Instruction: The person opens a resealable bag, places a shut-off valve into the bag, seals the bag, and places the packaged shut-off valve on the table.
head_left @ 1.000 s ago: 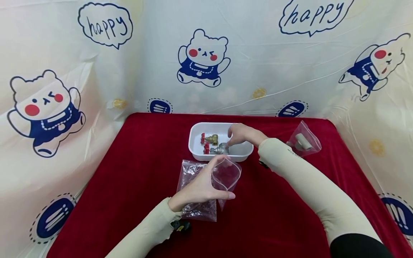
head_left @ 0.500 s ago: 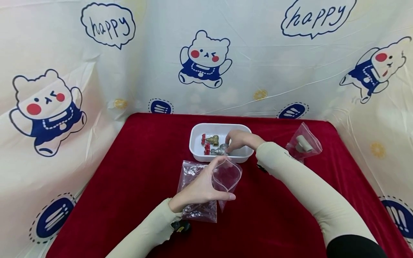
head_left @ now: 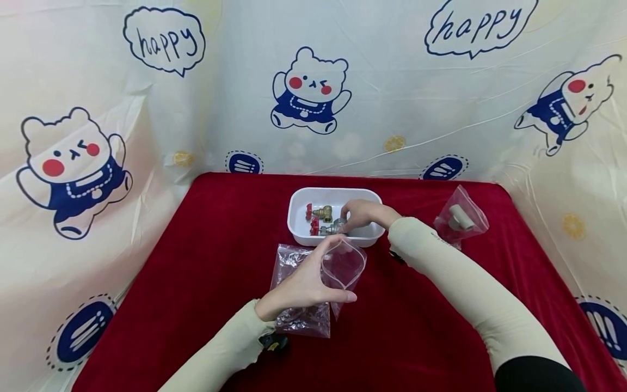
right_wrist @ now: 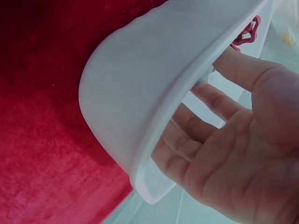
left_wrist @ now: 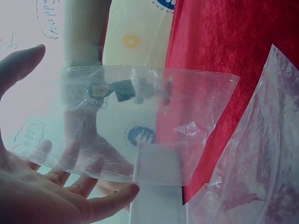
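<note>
My left hand (head_left: 299, 280) holds a clear zip bag (head_left: 344, 267) upright, its mouth spread wide between thumb and fingers. In the left wrist view, fingers show through the clear bag (left_wrist: 154, 112). My right hand (head_left: 362, 213) reaches into a white plastic tub (head_left: 296, 233), thumb and fingers around the end of a grey metal valve (head_left: 329, 230) with a red handwheel. From the right wrist, the tub's wall (right_wrist: 126, 79) hides most of the valve and the fingertips of my right hand (right_wrist: 229, 126). Beside it in the tub lies a brass valve (head_left: 322, 213), also red-handled.
More clear bags (head_left: 303, 321) lie flat under my left hand on the red cloth (head_left: 210, 239). At the far right rests a zip bag (head_left: 460, 218) with grey pipe fittings inside. A patterned curtain (head_left: 382, 109) surrounds the table's back and sides.
My right hand has lowered into the tub and moved slightly left, closing its fingers at the grey valve's end. The left hand and its bag stay nearly still.
</note>
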A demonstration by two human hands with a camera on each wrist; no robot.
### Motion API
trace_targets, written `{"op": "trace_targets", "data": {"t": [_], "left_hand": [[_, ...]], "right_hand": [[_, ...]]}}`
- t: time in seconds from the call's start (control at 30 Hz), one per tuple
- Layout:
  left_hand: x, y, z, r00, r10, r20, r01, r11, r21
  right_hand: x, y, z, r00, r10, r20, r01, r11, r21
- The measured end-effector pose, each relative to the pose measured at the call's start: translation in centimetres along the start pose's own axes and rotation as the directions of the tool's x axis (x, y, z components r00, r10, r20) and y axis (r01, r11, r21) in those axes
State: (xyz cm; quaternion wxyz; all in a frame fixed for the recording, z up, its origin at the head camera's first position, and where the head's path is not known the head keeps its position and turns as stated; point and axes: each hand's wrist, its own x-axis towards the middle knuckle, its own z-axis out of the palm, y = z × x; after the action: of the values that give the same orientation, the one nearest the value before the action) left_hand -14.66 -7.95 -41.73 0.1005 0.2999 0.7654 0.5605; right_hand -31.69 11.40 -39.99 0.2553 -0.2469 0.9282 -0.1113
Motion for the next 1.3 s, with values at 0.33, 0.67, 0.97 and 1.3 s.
{"op": "trace_targets", "data": {"t": [0.33, 0.67, 0.97, 1.3], "left_hand": [[0.2, 0.0, 0.0, 1.0, 0.009, -0.004, -0.009, 1.0, 0.011], [0.2, 0.0, 0.1, 1.0, 0.012, 0.0, -0.012, 1.0, 0.003], [0.2, -0.2, 0.1, 1.0, 0.002, 0.008, -0.002, 1.0, 0.001], [0.2, -0.4, 0.2, 1.0, -0.006, 0.002, 0.006, 1.0, 0.016]], "right_hand": [[0.3, 0.4, 0.1, 0.991, 0.031, 0.134, -0.058, 0.977, 0.204], [-0.1, 0.3, 0.3, 0.986, -0.01, 0.167, -0.052, 0.932, 0.359], [0.3, 0.5, 0.9, 0.997, -0.075, 0.007, 0.067, 0.929, 0.364], [0.4, 0.8, 1.4, 0.997, -0.031, -0.075, 0.057, 0.927, 0.37]]}}
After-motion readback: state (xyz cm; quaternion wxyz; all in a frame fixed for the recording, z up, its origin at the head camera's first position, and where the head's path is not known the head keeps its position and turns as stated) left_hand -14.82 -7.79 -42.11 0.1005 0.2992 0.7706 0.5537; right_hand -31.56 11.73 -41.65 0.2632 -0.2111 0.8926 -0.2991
